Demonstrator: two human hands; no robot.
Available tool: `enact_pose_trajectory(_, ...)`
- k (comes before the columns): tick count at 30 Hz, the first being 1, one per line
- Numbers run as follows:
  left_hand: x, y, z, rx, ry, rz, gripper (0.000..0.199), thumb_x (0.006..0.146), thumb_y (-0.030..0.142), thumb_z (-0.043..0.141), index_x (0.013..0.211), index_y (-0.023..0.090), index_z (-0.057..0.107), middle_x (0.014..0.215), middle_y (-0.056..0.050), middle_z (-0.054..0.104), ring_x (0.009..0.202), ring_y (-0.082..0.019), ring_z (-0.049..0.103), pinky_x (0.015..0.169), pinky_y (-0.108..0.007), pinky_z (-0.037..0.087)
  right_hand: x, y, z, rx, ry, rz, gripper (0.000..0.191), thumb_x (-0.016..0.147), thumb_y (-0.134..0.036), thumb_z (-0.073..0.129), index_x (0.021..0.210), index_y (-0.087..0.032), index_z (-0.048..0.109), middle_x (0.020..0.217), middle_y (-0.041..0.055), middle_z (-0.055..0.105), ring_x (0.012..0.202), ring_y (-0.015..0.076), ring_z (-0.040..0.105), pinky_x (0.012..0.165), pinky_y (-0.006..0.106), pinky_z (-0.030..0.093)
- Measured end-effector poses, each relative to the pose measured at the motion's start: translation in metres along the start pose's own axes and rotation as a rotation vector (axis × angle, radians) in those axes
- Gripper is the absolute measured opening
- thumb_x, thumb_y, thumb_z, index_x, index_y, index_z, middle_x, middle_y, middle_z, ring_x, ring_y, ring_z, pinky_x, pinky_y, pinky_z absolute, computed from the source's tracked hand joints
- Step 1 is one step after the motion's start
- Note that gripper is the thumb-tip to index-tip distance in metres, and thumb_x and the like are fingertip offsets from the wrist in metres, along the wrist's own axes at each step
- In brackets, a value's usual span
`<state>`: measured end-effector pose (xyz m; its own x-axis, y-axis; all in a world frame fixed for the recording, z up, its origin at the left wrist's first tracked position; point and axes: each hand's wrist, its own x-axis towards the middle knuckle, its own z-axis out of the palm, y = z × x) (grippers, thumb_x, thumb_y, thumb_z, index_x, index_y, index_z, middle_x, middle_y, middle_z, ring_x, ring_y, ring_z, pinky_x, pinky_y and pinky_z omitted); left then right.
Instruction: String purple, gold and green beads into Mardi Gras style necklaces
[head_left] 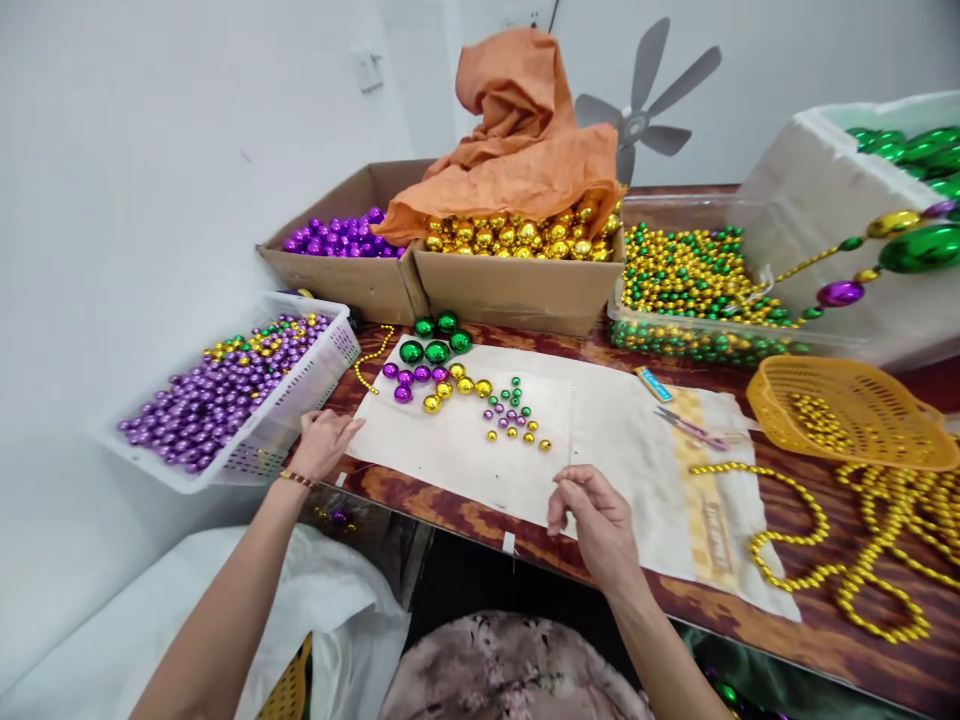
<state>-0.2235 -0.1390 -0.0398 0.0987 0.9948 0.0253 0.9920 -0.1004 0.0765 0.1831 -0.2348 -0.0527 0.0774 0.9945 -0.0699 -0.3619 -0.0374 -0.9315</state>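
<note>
My left hand (pixel 328 445) rests at the left edge of a white cloth (pixel 450 455), fingers stretched out, with nothing visible in it. Over the cloth's front part is my right hand (pixel 598 518), its fingers curled and thumb and fingertips pinched. Whatever it may hold is too small to make out. Between and beyond the hands lie loose beads in groups: large green beads (pixel 437 352), purple beads (pixel 403 378), gold beads (pixel 465 385), and a cluster of small mixed beads (pixel 511 419). Scissors (pixel 691 428) and a small blue packet (pixel 655 384) lie to the right.
A white basket of purple beads (pixel 291 390) stands left. Behind are cardboard boxes (pixel 517 290) of beads, an orange cloth (pixel 517 120) and a clear bin (pixel 697 325). On the right are a yellow basket (pixel 885 415), gold bead strings (pixel 874 560) and a foam box (pixel 810 210).
</note>
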Motion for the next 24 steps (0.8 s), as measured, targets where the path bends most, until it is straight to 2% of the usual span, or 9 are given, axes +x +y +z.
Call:
enact_pose_trajectory(4, -0.011, -0.025, -0.006, 0.006, 0.061, 0.005, 0.044, 0.097, 0.044, 0.038, 0.067, 0.021, 0.060, 0.067, -0.006, 0.065, 0.083, -0.026, 0.059, 0.094, -0.047, 0.034, -0.004, -0.015, -0.027, 0.038, 0.156, -0.053, 0.022, 0.085, -0.040, 0.074, 0.090, -0.021, 0.063, 0.051, -0.0039, 0.061, 0.040, 0.0101, 0.053, 0.043, 0.019, 0.042)
enact_pose_trajectory(6, -0.010, -0.019, -0.002, -0.017, 0.099, 0.019, 0.041, 0.097, 0.044, 0.041, 0.072, 0.020, 0.063, 0.074, -0.007, 0.068, 0.087, -0.026, 0.058, 0.095, -0.047, 0.034, -0.007, -0.018, -0.032, -0.011, 0.099, -0.015, 0.023, 0.085, -0.040, 0.074, 0.089, -0.020, 0.064, 0.052, -0.0023, 0.063, 0.041, 0.0108, 0.055, 0.044, 0.020, 0.042)
enact_pose_trajectory(9, -0.002, 0.016, 0.011, -0.130, 0.148, 0.118, 0.030, 0.095, 0.038, 0.046, 0.099, 0.020, 0.069, 0.100, -0.011, 0.071, 0.102, -0.028, 0.056, 0.096, -0.047, 0.035, -0.013, -0.015, -0.018, -0.106, -0.154, 0.134, 0.025, 0.087, -0.043, 0.071, 0.087, -0.019, 0.066, 0.057, 0.0014, 0.068, 0.045, 0.0129, 0.061, 0.046, 0.021, 0.045)
enact_pose_trajectory(12, 0.001, 0.068, 0.024, -0.282, 0.097, 0.377, 0.039, 0.092, 0.032, 0.050, 0.127, 0.021, 0.062, 0.130, -0.014, 0.062, 0.124, -0.029, 0.049, 0.104, -0.047, 0.033, -0.020, -0.016, 0.009, -0.148, -0.333, 0.170, 0.027, 0.091, -0.044, 0.067, 0.085, -0.018, 0.067, 0.062, 0.0032, 0.070, 0.050, 0.0135, 0.063, 0.051, 0.023, 0.050)
enact_pose_trajectory(14, 0.000, 0.097, 0.029, -0.336, 0.035, 0.508, 0.047, 0.090, 0.033, 0.056, 0.136, 0.022, 0.057, 0.138, -0.013, 0.058, 0.134, -0.030, 0.042, 0.109, -0.047, 0.029, -0.024, -0.025, 0.019, -0.134, -0.325, 0.095, 0.023, 0.092, -0.040, 0.066, 0.086, -0.018, 0.068, 0.063, 0.0028, 0.071, 0.051, 0.0134, 0.064, 0.052, 0.023, 0.052)
enact_pose_trajectory(16, -0.002, 0.112, 0.032, -0.355, -0.040, 0.564, 0.038, 0.090, 0.033, 0.059, 0.127, 0.024, 0.063, 0.123, -0.010, 0.068, 0.133, -0.030, 0.044, 0.111, -0.049, 0.024, -0.027, -0.039, 0.019, -0.099, -0.222, -0.026, 0.017, 0.093, -0.035, 0.066, 0.089, -0.019, 0.070, 0.063, 0.0019, 0.070, 0.051, 0.0136, 0.065, 0.051, 0.023, 0.052)
enact_pose_trajectory(18, -0.001, 0.110, 0.033, -0.347, -0.093, 0.549, 0.021, 0.091, 0.030, 0.057, 0.106, 0.024, 0.070, 0.098, -0.006, 0.074, 0.117, -0.027, 0.056, 0.111, -0.051, 0.019, -0.027, -0.055, 0.010, -0.077, -0.068, -0.174, 0.009, 0.092, -0.028, 0.068, 0.091, -0.020, 0.072, 0.065, 0.0017, 0.071, 0.052, 0.0134, 0.065, 0.051, 0.023, 0.053)
enact_pose_trajectory(20, 0.002, 0.092, 0.031, -0.315, -0.085, 0.478, 0.017, 0.092, 0.028, 0.053, 0.089, 0.023, 0.070, 0.083, -0.003, 0.074, 0.097, -0.022, 0.062, 0.111, -0.052, 0.018, -0.026, -0.066, -0.002, -0.052, 0.075, -0.316, 0.004, 0.089, -0.023, 0.071, 0.091, -0.020, 0.073, 0.069, 0.0022, 0.072, 0.053, 0.0131, 0.065, 0.051, 0.023, 0.054)
enact_pose_trajectory(24, 0.003, 0.038, 0.022, -0.216, 0.055, 0.253, 0.022, 0.091, 0.029, 0.049, 0.083, 0.021, 0.069, 0.088, -0.007, 0.075, 0.092, -0.023, 0.061, 0.105, -0.052, 0.024, -0.019, -0.066, -0.019, 0.015, 0.247, -0.440, 0.006, 0.084, -0.021, 0.075, 0.091, -0.020, 0.074, 0.065, 0.0015, 0.069, 0.051, 0.0120, 0.062, 0.046, 0.021, 0.049)
